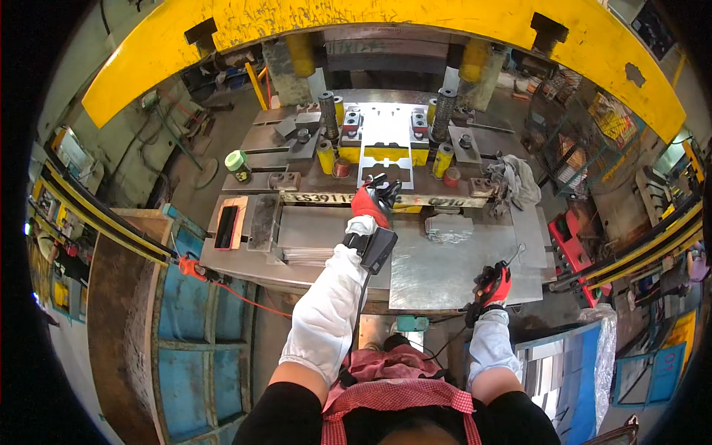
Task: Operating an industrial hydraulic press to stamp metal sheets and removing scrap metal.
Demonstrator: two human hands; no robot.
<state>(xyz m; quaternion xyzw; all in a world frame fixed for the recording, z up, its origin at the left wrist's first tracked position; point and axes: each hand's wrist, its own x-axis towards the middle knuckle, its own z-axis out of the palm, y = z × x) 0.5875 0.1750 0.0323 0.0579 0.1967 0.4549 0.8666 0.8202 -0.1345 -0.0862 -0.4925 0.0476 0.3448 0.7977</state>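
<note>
My left hand (377,203), in a red and black glove, reaches forward to the near edge of a bright metal sheet (385,126). Its fingers are curled at that edge and seem to grip it. The sheet lies on the press die between two upright spring posts, and cutouts show near its front. In a matching glove, my right hand (492,288) is closed around a thin metal hook (516,254). This hand is over the right part of a large flat metal plate (430,271) at the table's front.
Stacked sheets (308,233) and a dark phone-like slab (227,227) lie left. Small metal pieces (449,227) and a grey rag (515,182) are right. A green-lidded jar (237,165) stands back left. The yellow press beam (386,16) spans overhead.
</note>
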